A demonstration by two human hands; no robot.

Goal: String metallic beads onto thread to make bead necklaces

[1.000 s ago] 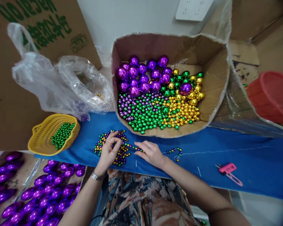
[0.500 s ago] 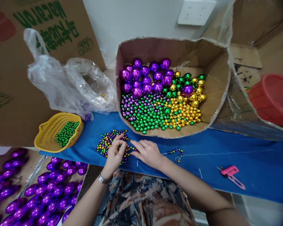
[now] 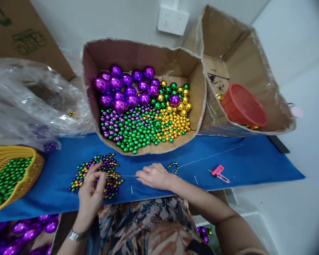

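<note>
A thin pale string [image 3: 127,175] runs straight between my hands; whether part of it is a needle I cannot tell. My left hand [image 3: 91,186] pinches its left end over a loose heap of small purple, green and gold beads [image 3: 111,189]. At the other end, my right hand [image 3: 155,176] is closed on the string, its fingertips pressed together. Just beyond the right wrist lies a short curved strand of beads [image 3: 172,165] on the blue cloth [image 3: 191,152], with a white string tail [image 3: 210,156] trailing right.
Behind the hands stands a cardboard box [image 3: 146,53] of purple, green and gold balls. A yellow basket [image 3: 38,166] with green beads is at left. Pink thread snips [image 3: 220,173] lie at right, near a second box [image 3: 244,39] holding a red bowl [image 3: 241,106].
My hands have drawn apart, and the string now shows stretched between them. The camera view has swung to the right.
</note>
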